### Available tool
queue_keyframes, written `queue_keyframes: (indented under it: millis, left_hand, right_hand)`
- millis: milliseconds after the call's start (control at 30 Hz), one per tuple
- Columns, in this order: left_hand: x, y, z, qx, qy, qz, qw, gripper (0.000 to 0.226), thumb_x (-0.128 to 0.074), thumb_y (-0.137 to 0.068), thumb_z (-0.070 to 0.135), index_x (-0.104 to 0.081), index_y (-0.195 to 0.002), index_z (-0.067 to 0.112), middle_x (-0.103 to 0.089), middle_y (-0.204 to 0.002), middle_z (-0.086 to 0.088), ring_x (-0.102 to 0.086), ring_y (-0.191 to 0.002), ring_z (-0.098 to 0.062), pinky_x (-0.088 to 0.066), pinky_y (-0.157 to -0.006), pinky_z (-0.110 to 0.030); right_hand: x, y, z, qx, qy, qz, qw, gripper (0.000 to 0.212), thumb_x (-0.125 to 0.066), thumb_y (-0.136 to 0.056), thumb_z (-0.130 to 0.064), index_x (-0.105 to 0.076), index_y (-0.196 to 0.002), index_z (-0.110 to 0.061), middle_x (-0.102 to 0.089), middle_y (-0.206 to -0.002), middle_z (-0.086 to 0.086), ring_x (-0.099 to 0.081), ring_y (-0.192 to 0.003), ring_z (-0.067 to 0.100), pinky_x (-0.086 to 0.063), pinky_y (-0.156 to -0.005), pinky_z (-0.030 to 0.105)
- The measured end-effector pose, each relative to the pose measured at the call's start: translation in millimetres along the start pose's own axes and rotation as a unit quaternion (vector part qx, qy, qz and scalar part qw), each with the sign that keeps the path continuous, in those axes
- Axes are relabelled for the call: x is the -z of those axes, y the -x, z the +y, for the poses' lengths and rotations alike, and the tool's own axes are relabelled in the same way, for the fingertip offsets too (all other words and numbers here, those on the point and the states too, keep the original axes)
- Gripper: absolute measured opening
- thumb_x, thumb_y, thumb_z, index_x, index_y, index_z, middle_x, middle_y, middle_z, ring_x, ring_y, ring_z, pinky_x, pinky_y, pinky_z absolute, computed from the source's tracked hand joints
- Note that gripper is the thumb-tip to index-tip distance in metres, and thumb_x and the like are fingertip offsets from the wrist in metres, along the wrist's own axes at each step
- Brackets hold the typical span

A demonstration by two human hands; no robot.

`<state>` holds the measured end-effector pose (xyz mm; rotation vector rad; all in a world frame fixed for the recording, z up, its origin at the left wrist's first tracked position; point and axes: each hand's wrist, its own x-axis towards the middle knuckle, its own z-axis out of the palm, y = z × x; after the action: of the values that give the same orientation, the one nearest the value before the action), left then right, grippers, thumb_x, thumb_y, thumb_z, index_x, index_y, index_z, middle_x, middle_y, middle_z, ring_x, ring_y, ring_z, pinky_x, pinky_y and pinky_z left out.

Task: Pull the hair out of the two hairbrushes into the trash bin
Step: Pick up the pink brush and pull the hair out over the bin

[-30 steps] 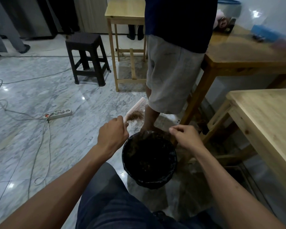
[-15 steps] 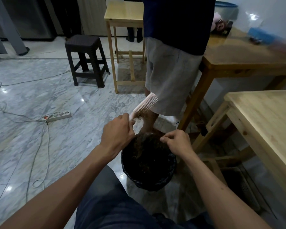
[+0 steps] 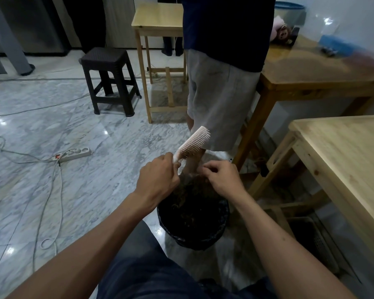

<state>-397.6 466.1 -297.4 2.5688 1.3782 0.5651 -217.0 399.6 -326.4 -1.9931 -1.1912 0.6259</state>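
A pale pink hairbrush [image 3: 194, 142] points up and to the right, bristles facing right, its handle gripped by my left hand [image 3: 158, 178]. My right hand [image 3: 221, 176] is beside it over the bin's far rim, fingertips pinched together; thin strands of hair seem to hang from them, though I cannot tell for sure. The black trash bin [image 3: 221, 230], lined with a dark bag and holding brown hair, stands on the floor right below both hands. Only one hairbrush is in view.
A person in grey shorts [image 3: 220, 100] stands just behind the bin. A light wooden table [image 3: 350, 160] is at the right, another wooden table [image 3: 315, 70] behind it, a dark stool [image 3: 109, 80] at the back left. A power strip [image 3: 73, 154] and cables lie on the marble floor.
The brush has risen and tilted more upright, and the clump of hair at its base is gone. My right hand moved left and up toward the brush, above the bin.
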Motion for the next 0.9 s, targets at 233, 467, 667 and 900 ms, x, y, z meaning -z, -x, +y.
queue_keyframes:
  millis: [233, 467, 667, 900]
  left_hand:
    - [5.0, -3.9, -8.0, 0.038, 0.019, 0.003, 0.999, 0.026, -0.051, -0.098, 0.030, -0.041, -0.082, 0.013, -0.051, -0.069, -0.006, -0.043, -0.056, -0.029, -0.029, -0.050, -0.034]
    - [5.8, -4.5, -10.2, 0.042, 0.024, 0.000, 0.999, 0.027, -0.051, -0.099, 0.030, -0.042, -0.080, 0.012, -0.049, -0.066, -0.006, -0.042, -0.055, -0.028, -0.026, -0.048, -0.033]
    - [-6.9, 0.6, -9.0, 0.032, 0.025, -0.037, 0.999, 0.029, -0.052, -0.098, 0.033, -0.043, -0.079, 0.013, -0.046, -0.063, -0.002, -0.044, -0.055, -0.027, -0.025, -0.048, -0.033]
    - [-6.2, -3.0, -16.1, 0.073, 0.054, -0.059, 0.994, 0.035, -0.054, -0.096, 0.033, -0.043, -0.070, 0.012, -0.048, -0.060, -0.005, -0.041, -0.050, -0.021, -0.023, -0.045, -0.031]
  right_hand:
    - [8.9, 2.5, 17.9, -0.092, 0.122, 0.057, 0.987, 0.018, -0.068, -0.096, -0.038, -0.082, -0.104, -0.029, -0.080, -0.101, -0.004, -0.070, -0.103, 0.021, -0.056, -0.089, 0.040]
    - [7.6, 5.4, 29.4, -0.148, 0.119, -0.043, 0.981, 0.018, -0.069, -0.095, -0.027, -0.078, -0.110, -0.025, -0.075, -0.117, 0.002, -0.067, -0.114, 0.025, -0.055, -0.099, 0.045]
    - [13.0, 1.8, -9.4, -0.042, -0.020, -0.121, 0.992, 0.085, -0.077, -0.079, -0.046, -0.045, -0.154, -0.025, -0.054, -0.151, -0.003, -0.050, -0.138, 0.017, -0.043, -0.112, 0.038]
    - [1.3, -4.4, -9.5, 0.009, 0.006, -0.065, 0.998, 0.016, -0.075, -0.092, -0.032, -0.084, -0.096, -0.019, -0.080, -0.085, -0.006, -0.072, -0.085, 0.008, -0.055, -0.084, 0.031]
